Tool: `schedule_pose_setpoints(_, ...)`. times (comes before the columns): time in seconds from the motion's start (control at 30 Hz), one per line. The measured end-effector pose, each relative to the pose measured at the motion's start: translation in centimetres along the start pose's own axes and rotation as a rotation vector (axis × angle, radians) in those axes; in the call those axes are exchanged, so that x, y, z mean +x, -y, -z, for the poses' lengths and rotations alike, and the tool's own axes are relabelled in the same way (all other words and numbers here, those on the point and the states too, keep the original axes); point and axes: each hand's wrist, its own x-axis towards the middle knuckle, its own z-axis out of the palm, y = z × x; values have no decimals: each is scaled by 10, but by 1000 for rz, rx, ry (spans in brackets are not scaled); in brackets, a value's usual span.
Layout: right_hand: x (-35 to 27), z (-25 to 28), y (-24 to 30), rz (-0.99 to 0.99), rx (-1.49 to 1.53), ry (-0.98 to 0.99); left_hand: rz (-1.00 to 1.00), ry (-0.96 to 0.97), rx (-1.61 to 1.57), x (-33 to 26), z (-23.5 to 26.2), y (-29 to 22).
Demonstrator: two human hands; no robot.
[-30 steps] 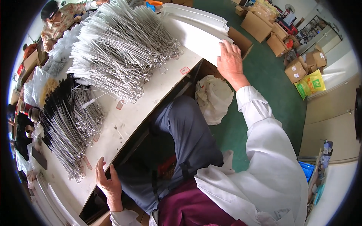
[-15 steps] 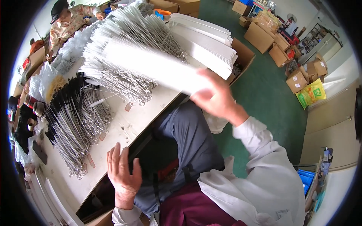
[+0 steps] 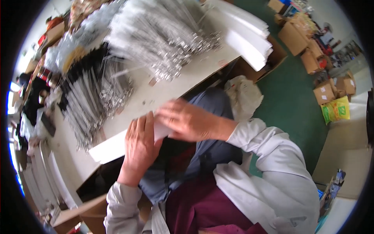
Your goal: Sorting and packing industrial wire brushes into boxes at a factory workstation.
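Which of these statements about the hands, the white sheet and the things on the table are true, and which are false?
1. Both hands rest on a white sheet at the table's near edge. True: the left hand lies flat on it and the right hand covers its end.
2. The floor is red. False: the floor is green.
3. Cardboard boxes stand on the floor. True.
4. The pile of metal clips lies on the person's lap. False: it lies on the table.
5. A stack of white sheets sits at the table's far right. True.
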Motion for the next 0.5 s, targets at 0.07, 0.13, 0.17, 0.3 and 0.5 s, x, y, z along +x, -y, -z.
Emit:
schedule_pose_setpoints(0.07, 7, 12, 1, -65, -66, -111, 77, -8, 21, -8, -1, 12)
schedule_pose_setpoints(0.13, 0, 9, -2, -188, -94, -205, 137, -23, 44, -15, -1, 18)
schedule_pose_setpoints(0.17, -5, 6, -4, -260, -99, -230, 162, -30, 53, -15, -1, 18)
schedule_pose_setpoints(0.3, -10, -13, 10, -401, -128, -131, 164, -57, 113, -20, -10, 20)
schedule_pose_setpoints(0.5, -9, -45, 29, -412, -64, -228, 180, -58, 148, -27, -21, 18)
